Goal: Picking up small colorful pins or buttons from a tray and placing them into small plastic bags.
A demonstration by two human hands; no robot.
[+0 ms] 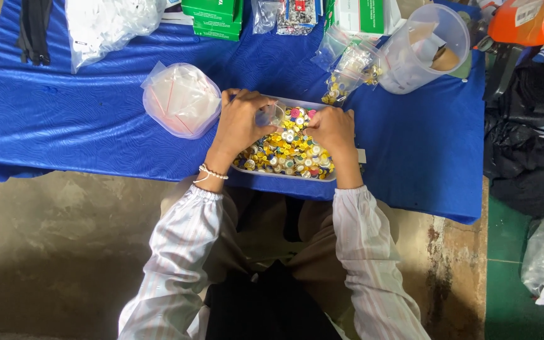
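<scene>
Left hand (239,123) grips a small clear bag (267,114) above the button tray (284,171); right hand (330,128) pinches buttons (286,150) beside it. Best practice: keep the bag mouth wide, directly over the tray.

Two hands, the left hand (239,123) and the right hand (332,129), are resting over one tray (347,165) of countless buttons (288,151). Beside the tray, one tub of small bags (181,99) is sitting left, one clear jug (426,47) lying upper right, and two green boxes (214,16) are stacked beyond it.

Green boxes (213,16) top centre, orange package (530,19) top right
</scene>
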